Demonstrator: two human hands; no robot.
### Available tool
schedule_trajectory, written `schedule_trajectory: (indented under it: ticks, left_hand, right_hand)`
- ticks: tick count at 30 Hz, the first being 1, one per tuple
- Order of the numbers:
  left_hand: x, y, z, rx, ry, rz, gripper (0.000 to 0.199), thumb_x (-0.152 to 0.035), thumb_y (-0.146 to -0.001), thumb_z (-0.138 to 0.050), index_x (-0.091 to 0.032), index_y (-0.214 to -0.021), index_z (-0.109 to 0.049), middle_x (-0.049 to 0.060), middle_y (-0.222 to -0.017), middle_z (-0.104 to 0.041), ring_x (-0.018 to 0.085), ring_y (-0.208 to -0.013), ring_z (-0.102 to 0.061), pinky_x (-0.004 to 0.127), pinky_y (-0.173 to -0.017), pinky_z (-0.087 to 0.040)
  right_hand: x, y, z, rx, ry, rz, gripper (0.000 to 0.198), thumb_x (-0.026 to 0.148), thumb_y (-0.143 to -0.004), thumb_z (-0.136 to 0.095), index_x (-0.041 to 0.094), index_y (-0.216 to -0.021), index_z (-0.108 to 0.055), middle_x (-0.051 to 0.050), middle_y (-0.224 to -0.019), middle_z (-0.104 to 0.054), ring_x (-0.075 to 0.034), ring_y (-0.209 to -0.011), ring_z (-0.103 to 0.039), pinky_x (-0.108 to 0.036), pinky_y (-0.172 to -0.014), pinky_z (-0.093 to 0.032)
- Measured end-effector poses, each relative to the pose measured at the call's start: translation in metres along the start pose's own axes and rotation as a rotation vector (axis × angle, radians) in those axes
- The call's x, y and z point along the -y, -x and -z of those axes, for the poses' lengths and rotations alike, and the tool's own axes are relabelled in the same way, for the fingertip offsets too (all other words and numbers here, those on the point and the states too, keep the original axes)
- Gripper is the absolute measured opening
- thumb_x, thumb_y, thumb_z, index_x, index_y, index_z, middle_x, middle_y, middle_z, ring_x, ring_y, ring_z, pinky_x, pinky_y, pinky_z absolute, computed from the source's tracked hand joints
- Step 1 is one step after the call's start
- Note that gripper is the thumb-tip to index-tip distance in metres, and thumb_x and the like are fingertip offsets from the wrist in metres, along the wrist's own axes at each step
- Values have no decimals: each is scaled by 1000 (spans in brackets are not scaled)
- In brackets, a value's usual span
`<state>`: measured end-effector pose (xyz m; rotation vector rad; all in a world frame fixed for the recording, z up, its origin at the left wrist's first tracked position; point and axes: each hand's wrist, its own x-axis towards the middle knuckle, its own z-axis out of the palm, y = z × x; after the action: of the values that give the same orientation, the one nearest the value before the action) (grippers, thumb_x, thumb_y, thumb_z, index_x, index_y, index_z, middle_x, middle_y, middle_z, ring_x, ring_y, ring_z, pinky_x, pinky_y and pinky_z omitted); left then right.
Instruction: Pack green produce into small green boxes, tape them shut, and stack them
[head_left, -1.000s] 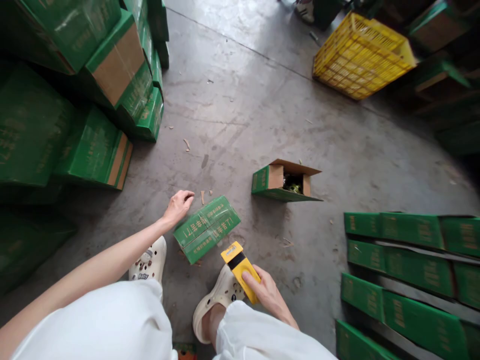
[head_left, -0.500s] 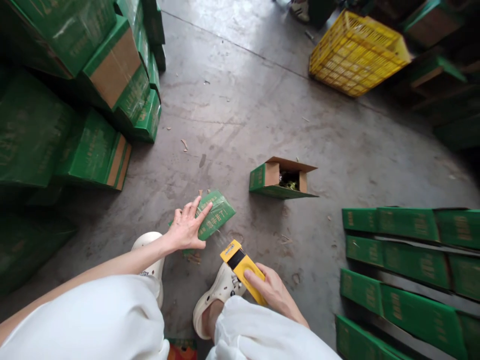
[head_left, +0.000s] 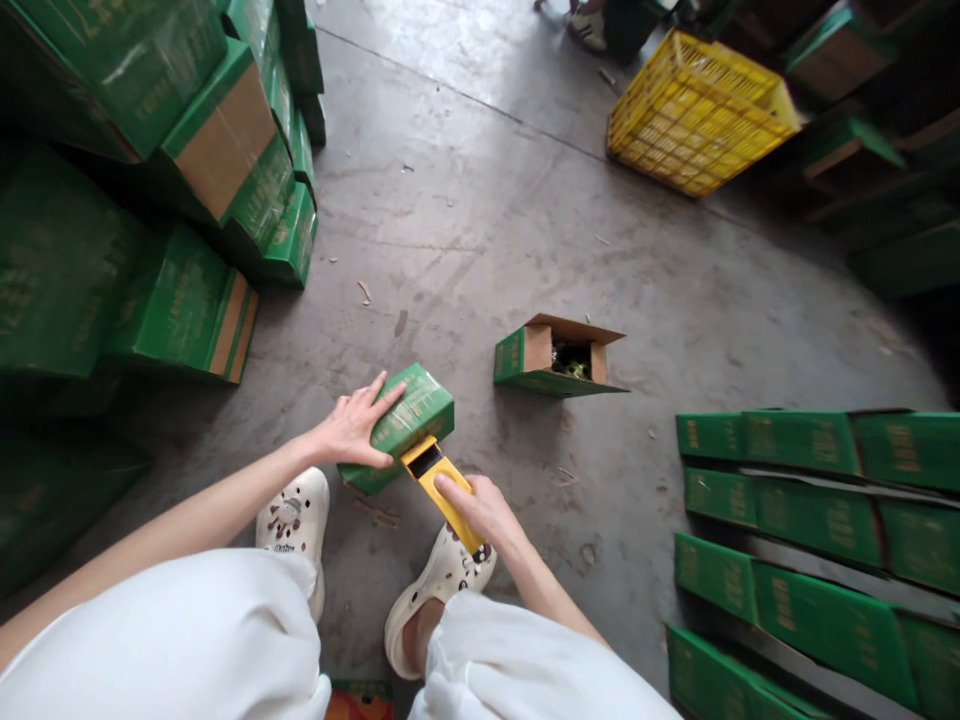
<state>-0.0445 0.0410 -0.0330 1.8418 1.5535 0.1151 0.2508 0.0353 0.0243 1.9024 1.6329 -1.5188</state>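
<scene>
The green box (head_left: 424,395) sits on the floor (head_left: 465,230) in front of your feet, directly under your left hand (head_left: 349,425). That hand is laid over its left part, fingers spread and pressed on the upper face, not wrapped around it. Your right hand (head_left: 480,510) is closed around the yellow tool (head_left: 452,513), thumb along the top.

From that right-hand grip, the box lies ahead and to your left. Its long axis runs from near-left to far-right, and the tool points roughly across it. The tool's front end meets the box's near long edge, though you can't tell from here whether the two touch or merely overlap. Your left hand is the nearer one, already in contact. Whether the box lies flat or is tipped a little is hard to judge.

Behind the box are your two pale shoes (head_left: 435,585), well apart, with brown scraps (head_left: 381,513) between them. Ahead and to your right, an open box (head_left: 537,350) stands apart from the first, its flaps out and something dark and green inside, too small to make out. Farther out, rows of boxes (head_left: 795,440) line the floor's right edge, a stack (head_left: 172,295) rises along its left edge, and a yellow crate (head_left: 697,110) stands near its far right corner.
</scene>
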Motion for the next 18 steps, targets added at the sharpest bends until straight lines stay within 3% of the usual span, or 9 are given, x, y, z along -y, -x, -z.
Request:
schedule_trajectory:
  ticks: [2, 5, 7, 10, 12, 14, 18]
  left_hand:
    - [27, -4, 21, 14, 68, 39, 122, -56, -76, -76, -33, -172, -4, 17, -180, 1, 48, -161, -19, 69, -121, -28]
    - [52, 2, 43, -100, 68, 55, 110, -57, -87, -64, -25, -173, -4, 17, -179, -10, 37, -165, -13, 58, -128, -24]
    - [51, 11, 42, -174, -20, 36, 115, -63, -85, -66, -19, -172, -6, 19, -178, -14, 36, -166, -11, 54, -129, -22]
    - [32, 17, 19, -210, -178, 111, 142, -71, -65, -83, -12, -172, -9, 25, -177, -8, 44, -164, -6, 60, -129, -17]
    - [19, 15, 1, -237, -257, 194, 146, -65, -58, -89, -13, -171, -13, 27, -177, -3, 48, -163, -4, 64, -127, -11]
    - [12, 10, -9, -260, -305, 227, 139, -55, -59, -89, -18, -172, -17, 25, -178, -3, 49, -162, -9, 66, -126, -8]
    - [14, 4, -6, -241, -310, 201, 131, -46, -60, -87, -23, -171, -21, 23, -177, -9, 49, -157, -20, 64, -124, -14]
  right_hand:
    - [23, -8, -1, 17, 19, 18, 56, 69, -93, -59, 15, -87, -73, -10, -80, -75, -24, -81, -72, -26, -66, -48]
    - [64, -27, -4, 33, -3, 76, 56, 69, -95, -58, 16, -88, -73, -10, -80, -76, -24, -80, -73, -25, -68, -50]
    - [88, -40, -6, 53, -27, 123, 56, 69, -96, -57, 16, -88, -73, -11, -80, -77, -24, -80, -74, -25, -68, -51]
    - [112, -55, -8, 58, -39, 142, 55, 67, -97, -58, 16, -88, -73, -11, -80, -77, -24, -79, -75, -25, -67, -51]
    - [115, -58, -9, 57, -61, 134, 54, 67, -96, -60, 15, -90, -73, -11, -81, -77, -23, -77, -75, -25, -66, -51]
    - [108, -53, -8, 83, -120, 127, 55, 69, -96, -60, 15, -93, -73, -10, -80, -77, -22, -74, -74, -24, -64, -51]
    - [60, -17, -7, 99, -179, 66, 58, 73, -92, -61, 15, -91, -72, -7, -76, -75, -20, -68, -70, -25, -60, -49]
